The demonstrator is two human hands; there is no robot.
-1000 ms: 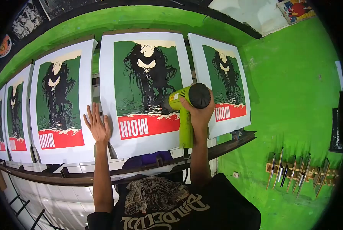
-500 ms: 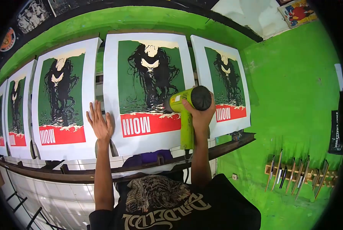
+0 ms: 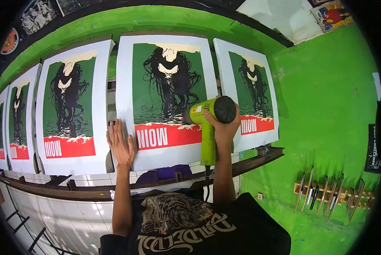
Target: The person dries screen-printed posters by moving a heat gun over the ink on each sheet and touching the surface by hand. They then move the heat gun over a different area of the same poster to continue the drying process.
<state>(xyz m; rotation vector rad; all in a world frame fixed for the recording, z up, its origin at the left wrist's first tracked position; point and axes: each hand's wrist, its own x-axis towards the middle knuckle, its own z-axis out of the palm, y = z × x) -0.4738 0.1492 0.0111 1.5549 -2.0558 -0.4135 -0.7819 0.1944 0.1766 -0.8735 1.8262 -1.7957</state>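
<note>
In my right hand (image 3: 224, 127) is a lime-green heat gun (image 3: 206, 140) with a black round back end, its nozzle pointing left over the lower part of the centre print (image 3: 169, 97). That print shows a black figure on green above a red band. My left hand (image 3: 121, 144) lies with fingers spread at the print's lower left edge, holding nothing. Another like print (image 3: 250, 89) sits just right of the heat gun, and one more (image 3: 67, 106) is left of my left hand.
Several more prints (image 3: 19, 119) line up at far left. A dark metal rail (image 3: 88, 194) runs below the boards. Purple cloth (image 3: 169, 172) lies under the centre board. On the green wall (image 3: 318, 93) hangs a wooden rack (image 3: 322, 189) with several tools.
My left hand has moved right, from the gap beside the left board to the centre board's lower left edge. The heat gun has hardly moved.
</note>
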